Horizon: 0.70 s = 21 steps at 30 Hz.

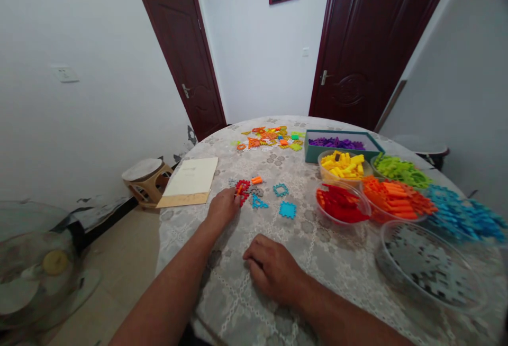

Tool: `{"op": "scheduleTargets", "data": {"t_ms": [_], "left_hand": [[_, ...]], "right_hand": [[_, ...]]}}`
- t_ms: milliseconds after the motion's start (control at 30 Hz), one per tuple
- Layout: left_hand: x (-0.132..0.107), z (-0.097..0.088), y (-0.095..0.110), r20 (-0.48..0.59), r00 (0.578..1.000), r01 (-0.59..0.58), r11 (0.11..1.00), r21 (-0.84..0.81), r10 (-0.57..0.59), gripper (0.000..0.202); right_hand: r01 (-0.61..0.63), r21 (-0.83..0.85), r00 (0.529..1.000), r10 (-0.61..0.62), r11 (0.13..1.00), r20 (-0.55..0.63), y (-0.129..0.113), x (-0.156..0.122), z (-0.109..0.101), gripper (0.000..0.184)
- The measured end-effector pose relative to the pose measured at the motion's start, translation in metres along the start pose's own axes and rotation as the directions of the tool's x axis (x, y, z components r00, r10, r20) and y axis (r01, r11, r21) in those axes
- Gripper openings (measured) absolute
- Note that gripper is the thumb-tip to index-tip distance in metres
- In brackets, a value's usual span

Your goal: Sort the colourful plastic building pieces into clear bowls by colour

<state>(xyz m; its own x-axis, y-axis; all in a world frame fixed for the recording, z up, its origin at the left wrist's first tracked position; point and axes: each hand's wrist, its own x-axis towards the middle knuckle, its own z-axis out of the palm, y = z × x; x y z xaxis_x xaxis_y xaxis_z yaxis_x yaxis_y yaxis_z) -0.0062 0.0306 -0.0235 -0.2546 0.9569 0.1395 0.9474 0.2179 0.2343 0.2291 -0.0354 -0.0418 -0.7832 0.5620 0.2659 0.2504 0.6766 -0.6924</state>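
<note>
My left hand (225, 206) reaches to the small group of building pieces, its fingers closed at the edge of a red toothed piece (243, 186). A bit of orange shows by the fingertips; whether they grip it or the red piece, I cannot tell. Beside these lie a grey toothed piece (255, 191), a blue triangular piece (259, 202) and an orange piece (257, 180). Farther right are a blue open-frame piece (280, 190) and a blue square piece (288, 209). My right hand (273, 269) rests on the tablecloth, fingers curled, with nothing visible in it.
Clear tubs of yellow (343, 165), red (342, 203), orange (397, 198), green (402, 170), blue (464, 211) and grey pieces (428, 261) stand right, beside a green box (313, 151) of purple ones. Mixed pieces (270, 135) lie at the back, papers (192, 176) left.
</note>
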Motion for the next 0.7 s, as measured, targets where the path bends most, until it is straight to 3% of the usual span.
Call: {"op": "scheduleTargets", "data": {"t_ms": [133, 267, 433, 567, 700], "left_hand": [[0.009, -0.012, -0.002, -0.118, 0.993, -0.002, 0.999, -0.032, -0.002, 0.033], [0.035, -0.019, 0.010, -0.144, 0.984, -0.121, 0.989, -0.083, 0.108, 0.030], [0.066, -0.002, 0.032, -0.045, 0.972, -0.235, 0.965, -0.117, 0.231, 0.021], [0.075, 0.015, 0.034, 0.008, 0.977, -0.210, 0.973, -0.092, 0.211, 0.014], [0.079, 0.023, 0.028, -0.029, 0.982, -0.191, 0.978, -0.079, 0.189, 0.017]], "right_hand": [[0.005, 0.053, 0.998, -0.001, 0.999, -0.067, 0.002, 0.003, 0.001, 0.022], [0.043, 0.077, 0.994, -0.035, 0.996, -0.099, 0.004, 0.003, 0.004, 0.024], [0.090, 0.096, 0.988, -0.077, 0.991, -0.136, 0.008, 0.002, 0.002, 0.027], [0.093, 0.069, 0.981, -0.080, 0.993, -0.180, 0.014, 0.004, -0.002, 0.027], [0.097, 0.025, 0.974, -0.089, 0.995, -0.208, 0.019, 0.009, -0.002, 0.027]]}}
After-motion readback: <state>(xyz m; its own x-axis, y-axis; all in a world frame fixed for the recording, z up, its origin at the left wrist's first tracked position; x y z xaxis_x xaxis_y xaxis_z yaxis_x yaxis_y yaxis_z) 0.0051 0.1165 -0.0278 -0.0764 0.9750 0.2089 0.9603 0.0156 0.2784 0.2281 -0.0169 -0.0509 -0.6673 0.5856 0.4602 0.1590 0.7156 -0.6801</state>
